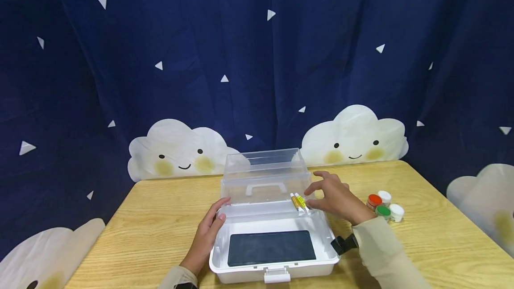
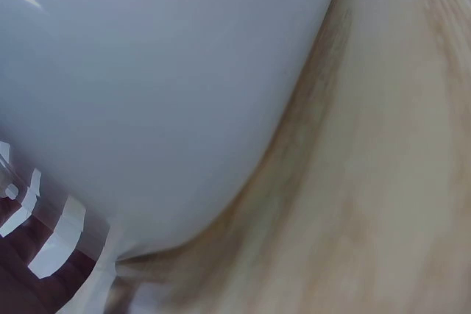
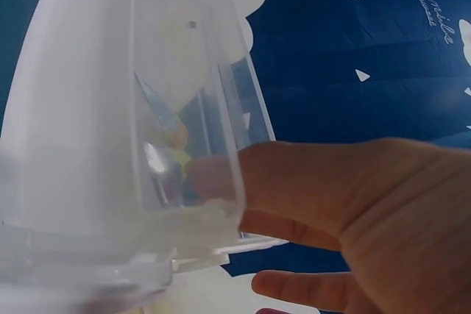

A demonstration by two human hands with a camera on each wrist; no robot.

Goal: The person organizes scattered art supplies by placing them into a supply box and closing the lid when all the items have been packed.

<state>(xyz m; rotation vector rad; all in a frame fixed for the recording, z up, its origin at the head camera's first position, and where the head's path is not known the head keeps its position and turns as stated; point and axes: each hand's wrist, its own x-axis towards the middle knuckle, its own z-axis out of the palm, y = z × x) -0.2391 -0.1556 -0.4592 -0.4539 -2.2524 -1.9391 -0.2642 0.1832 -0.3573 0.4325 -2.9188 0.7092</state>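
A white plastic storage box [image 1: 237,275] stands with its clear lid [image 1: 265,164] raised at the back. Across its rear part sits a translucent tray [image 1: 253,211]. At the tray's right end lie two small tubes, an orange one [image 1: 296,202] and a yellow one [image 1: 300,200]. My right hand [image 1: 331,195] is right beside them, thumb and forefinger apart; in the right wrist view the thumb [image 3: 221,178] shows through the clear plastic near the tubes. My left hand [image 1: 206,231] rests along the box's left side, fingers fairly straight; its fingers [image 2: 70,277] show partly behind clear plastic.
A dark rectangular panel [image 1: 271,248] lies on the box floor, and a white latch [image 1: 277,274] is at the front. Several small paint jars, with red [image 1: 375,200], green [image 1: 383,211] and white [image 1: 396,210] lids, stand on the wooden table [image 1: 160,226] at right. A blue curtain [image 1: 241,57] hangs behind.
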